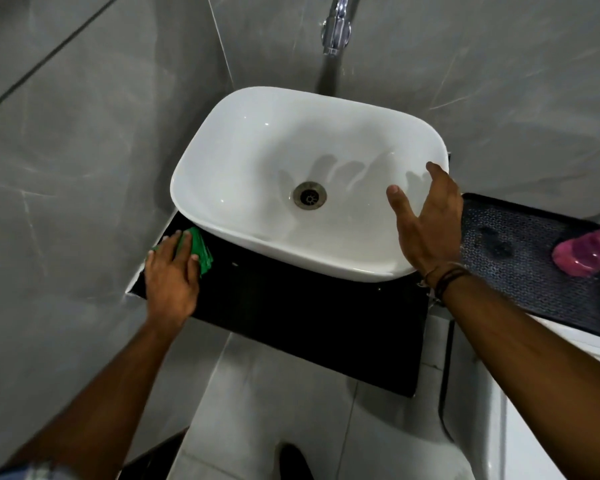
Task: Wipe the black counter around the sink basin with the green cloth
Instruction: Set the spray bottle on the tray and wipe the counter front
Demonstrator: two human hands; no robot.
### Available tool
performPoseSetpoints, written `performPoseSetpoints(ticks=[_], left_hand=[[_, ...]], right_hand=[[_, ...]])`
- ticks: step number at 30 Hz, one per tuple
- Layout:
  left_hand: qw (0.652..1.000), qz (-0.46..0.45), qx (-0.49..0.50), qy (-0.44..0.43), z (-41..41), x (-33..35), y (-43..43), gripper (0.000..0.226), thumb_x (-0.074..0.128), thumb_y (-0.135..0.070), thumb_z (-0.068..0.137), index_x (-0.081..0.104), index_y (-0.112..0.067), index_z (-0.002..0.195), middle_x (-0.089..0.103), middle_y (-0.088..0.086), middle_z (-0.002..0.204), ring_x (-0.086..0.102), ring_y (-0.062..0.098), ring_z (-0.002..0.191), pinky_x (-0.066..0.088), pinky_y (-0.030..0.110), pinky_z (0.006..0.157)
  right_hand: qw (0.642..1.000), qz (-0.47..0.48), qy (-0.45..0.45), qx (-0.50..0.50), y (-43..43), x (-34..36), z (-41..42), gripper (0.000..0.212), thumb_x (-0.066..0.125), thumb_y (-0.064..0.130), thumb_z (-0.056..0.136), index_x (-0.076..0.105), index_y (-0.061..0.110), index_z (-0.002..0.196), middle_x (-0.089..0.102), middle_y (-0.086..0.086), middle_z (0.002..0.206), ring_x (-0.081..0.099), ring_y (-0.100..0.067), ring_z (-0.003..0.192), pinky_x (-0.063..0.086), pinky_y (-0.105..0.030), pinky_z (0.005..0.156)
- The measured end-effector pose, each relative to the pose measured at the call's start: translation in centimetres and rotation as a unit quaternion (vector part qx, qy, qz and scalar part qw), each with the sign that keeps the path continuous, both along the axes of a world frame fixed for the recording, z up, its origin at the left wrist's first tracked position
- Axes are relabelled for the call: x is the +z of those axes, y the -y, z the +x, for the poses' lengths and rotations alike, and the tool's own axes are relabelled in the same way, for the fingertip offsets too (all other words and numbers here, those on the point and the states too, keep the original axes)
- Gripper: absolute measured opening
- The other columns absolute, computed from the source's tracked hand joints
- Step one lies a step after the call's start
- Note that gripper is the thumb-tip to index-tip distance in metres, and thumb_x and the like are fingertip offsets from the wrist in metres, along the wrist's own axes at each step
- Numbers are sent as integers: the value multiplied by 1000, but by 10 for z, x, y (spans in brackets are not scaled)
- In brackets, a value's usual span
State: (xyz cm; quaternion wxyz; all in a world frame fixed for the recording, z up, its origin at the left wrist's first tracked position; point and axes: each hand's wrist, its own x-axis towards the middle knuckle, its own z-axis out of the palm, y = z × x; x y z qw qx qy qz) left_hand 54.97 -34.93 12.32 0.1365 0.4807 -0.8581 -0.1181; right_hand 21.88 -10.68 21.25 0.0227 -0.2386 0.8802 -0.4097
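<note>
A white oval sink basin (250, 140) stands on a black counter (309, 323). My left hand (168, 282) lies flat on a folded green cloth (201, 251), pressing it onto the counter's left end, just beside the basin's front-left wall. My right hand (426, 220) hovers with fingers spread over the basin's right rim, holding nothing; dark bands circle its wrist. The counter strip in front of the basin is bare and glossy.
Grey marbled wall tiles close in on the left and behind. A chrome tap (336, 26) sticks out of the wall above the basin. To the right lies a black perforated mat (520, 271) with a pink bottle (589, 252) on it. White floor tiles (291, 410) show below.
</note>
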Motion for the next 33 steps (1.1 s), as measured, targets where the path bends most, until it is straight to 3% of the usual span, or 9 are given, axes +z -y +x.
performPoseSetpoints(ticks=[4, 8, 14, 19, 22, 25, 27, 30, 33], left_hand=[[999, -24, -24, -23, -40, -4, -77, 45, 50, -14, 99, 59, -1, 142, 58, 26, 144, 53, 47, 134, 38, 58, 114], [991, 58, -70, -97, -100, -1, -198, 46, 57, -16, 97, 61, -12, 143, 56, 18, 150, 48, 41, 143, 33, 57, 122], [973, 20, -220, -73, -174, 2, -311, 46, 55, -28, 102, 56, -18, 146, 54, 5, 155, 44, 29, 148, 36, 52, 122], [950, 32, -302, -76, -128, -12, -263, 50, 52, -34, 102, 53, -25, 151, 55, 3, 156, 49, 28, 145, 37, 47, 122], [973, 94, -192, -87, -56, -12, -177, 47, 57, -19, 96, 63, -28, 142, 67, 7, 143, 59, 38, 135, 49, 49, 111], [991, 64, -115, -36, 30, -2, -70, 51, 36, -30, 105, 59, -7, 144, 55, 20, 152, 49, 43, 141, 35, 58, 118], [996, 63, -45, -34, 64, 0, -22, 54, 33, -31, 105, 54, -5, 147, 50, 22, 154, 46, 44, 142, 30, 62, 119], [1000, 23, 4, -9, 52, -6, -30, 52, 39, -23, 102, 53, -5, 148, 50, 23, 154, 45, 45, 142, 28, 63, 119], [998, -15, -54, -32, 9, -9, -105, 50, 41, -18, 100, 58, -1, 144, 55, 26, 149, 49, 47, 139, 35, 65, 115]], right_hand=[[1000, 2, 8, -1, 0, 4, 3, 86, 55, 67, 91, 37, 16, 158, 42, -10, 162, 31, -35, 154, 34, -56, 121], [1000, -4, 13, -9, 1, 9, 7, 85, 57, 64, 90, 39, 16, 157, 43, -11, 161, 31, -34, 153, 35, -55, 121], [1000, -9, 7, -12, 1, 5, 5, 84, 58, 63, 90, 40, 15, 157, 45, -10, 159, 34, -33, 151, 35, -49, 120], [1000, -11, -7, -3, 0, 0, 1, 81, 60, 59, 93, 40, 12, 157, 46, -11, 157, 39, -29, 146, 27, -30, 112], [1000, -16, -9, -5, 0, 2, 1, 80, 61, 58, 94, 40, 13, 157, 46, -10, 157, 39, -29, 146, 30, -32, 113], [1000, -20, -8, -9, 0, 2, 2, 79, 62, 57, 95, 41, 14, 157, 47, -11, 157, 39, -29, 145, 34, -40, 116], [1000, -24, -5, -11, 1, 2, 2, 79, 61, 57, 94, 40, 14, 157, 46, -11, 156, 39, -29, 145, 34, -40, 117], [1000, -30, -1, -10, 1, 2, 2, 79, 61, 57, 94, 40, 15, 157, 45, -10, 158, 38, -28, 146, 32, -37, 116], [1000, -28, -1, -10, 0, 3, 3, 79, 61, 57, 95, 39, 15, 158, 45, -10, 158, 38, -28, 146, 34, -40, 117]])
